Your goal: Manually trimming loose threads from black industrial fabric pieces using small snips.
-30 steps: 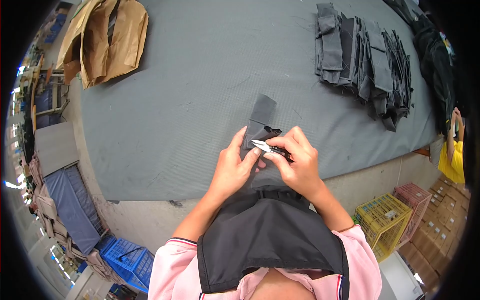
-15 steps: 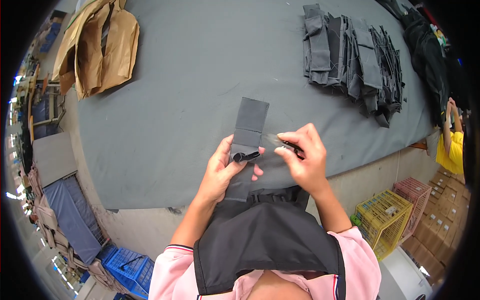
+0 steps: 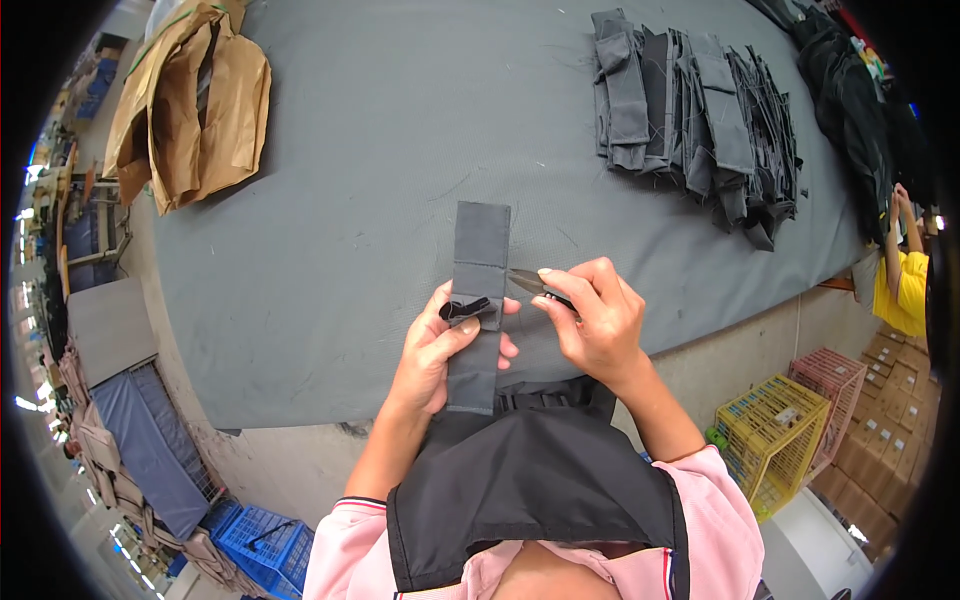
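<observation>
A grey fabric strip with a stitched seam across it is held upright by my left hand, thumb in front and fingers behind. A short black loop of tape or webbing lies across the strip just above my thumb. My right hand is closed on small dark thread snips. Their blades point left, close to the strip's right edge near the seam. The strip's lower end hangs down over the front of my black apron.
The grey cloth-covered table spreads ahead. A pile of similar grey strips lies far right, a brown paper bag far left. Yellow and blue crates stand below. A person in a yellow top is at the right.
The strip has shifted a little left and turned more upright. My right hand has moved slightly left, and the snips' blades now show clearly beside the strip.
</observation>
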Tool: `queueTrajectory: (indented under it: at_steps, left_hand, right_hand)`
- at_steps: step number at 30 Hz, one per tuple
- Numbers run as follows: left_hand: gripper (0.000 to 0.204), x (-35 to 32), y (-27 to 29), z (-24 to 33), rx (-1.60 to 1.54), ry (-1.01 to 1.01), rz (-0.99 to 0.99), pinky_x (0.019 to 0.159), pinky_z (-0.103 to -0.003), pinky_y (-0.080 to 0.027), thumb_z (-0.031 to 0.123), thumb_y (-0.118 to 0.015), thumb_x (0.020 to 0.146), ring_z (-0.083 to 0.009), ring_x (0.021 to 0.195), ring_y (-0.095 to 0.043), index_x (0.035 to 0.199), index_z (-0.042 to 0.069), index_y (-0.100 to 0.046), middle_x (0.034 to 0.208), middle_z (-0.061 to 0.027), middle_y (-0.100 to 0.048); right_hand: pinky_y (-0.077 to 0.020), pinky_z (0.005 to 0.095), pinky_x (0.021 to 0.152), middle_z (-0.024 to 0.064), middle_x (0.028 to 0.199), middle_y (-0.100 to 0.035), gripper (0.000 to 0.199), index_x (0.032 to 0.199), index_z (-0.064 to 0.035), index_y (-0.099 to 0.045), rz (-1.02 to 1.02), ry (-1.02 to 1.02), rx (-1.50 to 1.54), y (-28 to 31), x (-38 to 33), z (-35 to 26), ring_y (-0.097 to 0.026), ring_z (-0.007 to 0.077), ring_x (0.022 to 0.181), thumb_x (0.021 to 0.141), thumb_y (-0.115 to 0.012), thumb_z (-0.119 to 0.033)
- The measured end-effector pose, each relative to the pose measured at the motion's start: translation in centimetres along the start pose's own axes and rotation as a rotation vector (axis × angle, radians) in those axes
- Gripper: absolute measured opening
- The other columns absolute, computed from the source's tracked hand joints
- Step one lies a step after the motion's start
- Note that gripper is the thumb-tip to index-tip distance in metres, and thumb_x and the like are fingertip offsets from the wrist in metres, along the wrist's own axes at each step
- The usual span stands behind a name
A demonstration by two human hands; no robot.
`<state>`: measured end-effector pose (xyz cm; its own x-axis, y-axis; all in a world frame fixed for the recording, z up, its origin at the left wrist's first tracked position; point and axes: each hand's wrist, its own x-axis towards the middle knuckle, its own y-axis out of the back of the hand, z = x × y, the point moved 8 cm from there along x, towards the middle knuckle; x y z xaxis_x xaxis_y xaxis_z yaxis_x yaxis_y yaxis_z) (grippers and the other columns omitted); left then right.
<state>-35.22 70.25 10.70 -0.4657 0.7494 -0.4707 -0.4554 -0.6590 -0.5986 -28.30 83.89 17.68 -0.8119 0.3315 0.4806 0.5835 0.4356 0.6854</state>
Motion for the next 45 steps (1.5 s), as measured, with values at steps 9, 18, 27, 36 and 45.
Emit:
queueTrajectory:
  at_steps: [9, 18, 27, 36, 45]
  left_hand:
    - [0.043, 0.1, -0.4, -0.3, -0.024, 0.026, -0.041, 0.066, -0.035, -0.055, 0.012, -0.056, 0.086, -0.0241, 0.075, -0.065, 0.124, -0.002, -0.040, 0.110, -0.0202, -0.060]
    - [0.044, -0.2, -0.2, -0.3, 0.035, 0.010, -0.001, 0.066, -0.033, -0.055, 0.007, -0.052, 0.088, -0.0219, 0.076, -0.065, 0.129, 0.001, -0.039, 0.112, -0.0195, -0.059]
    - [0.045, -0.3, -0.4, 0.1, 0.083, -0.012, 0.018, 0.067, -0.032, -0.055, 0.003, -0.051, 0.087, -0.0216, 0.077, -0.065, 0.130, 0.001, -0.037, 0.113, -0.0196, -0.059]
    - [0.044, -0.2, -0.4, 0.0, 0.093, -0.023, 0.046, 0.064, -0.034, -0.055, 0.009, -0.055, 0.087, -0.0242, 0.073, -0.064, 0.127, 0.000, -0.041, 0.109, -0.0217, -0.060]
    - [0.045, -0.3, -0.5, -0.3, 0.052, 0.005, 0.018, 0.064, -0.034, -0.055, 0.010, -0.055, 0.087, -0.0243, 0.073, -0.064, 0.128, 0.000, -0.040, 0.109, -0.0209, -0.060]
  right_hand:
    - [-0.0383, 0.0292, 0.046, 0.0034, 0.073, -0.051, 0.028, 0.091, -0.0057, -0.064, -0.003, -0.052, 0.037, -0.6, -0.3, 0.1, -0.050, 0.0176, 0.054, 0.065, -0.074, -0.009]
    - [-0.0370, 0.0288, 0.045, 0.0013, 0.071, -0.051, 0.029, 0.094, -0.0065, -0.065, 0.031, 0.031, -0.096, -0.7, -1.0, -0.8, -0.047, 0.0167, 0.052, 0.066, -0.073, -0.008]
    - [-0.0367, 0.0285, 0.047, 0.0013, 0.073, -0.052, 0.029, 0.094, -0.0056, -0.064, 0.034, 0.016, -0.110, -0.1, -1.0, -0.9, -0.047, 0.0164, 0.054, 0.067, -0.073, -0.007]
    - [-0.0386, 0.0296, 0.049, 0.0024, 0.073, -0.051, 0.027, 0.093, -0.0055, -0.064, 0.014, -0.022, -0.075, -0.4, -0.8, -0.8, -0.050, 0.0171, 0.055, 0.068, -0.073, -0.006]
    - [-0.0418, 0.0286, 0.048, 0.0050, 0.074, -0.051, 0.025, 0.092, -0.0045, -0.064, 0.050, -0.151, 0.043, 0.0, -1.4, 0.0, -0.052, 0.0163, 0.055, 0.068, -0.074, -0.004]
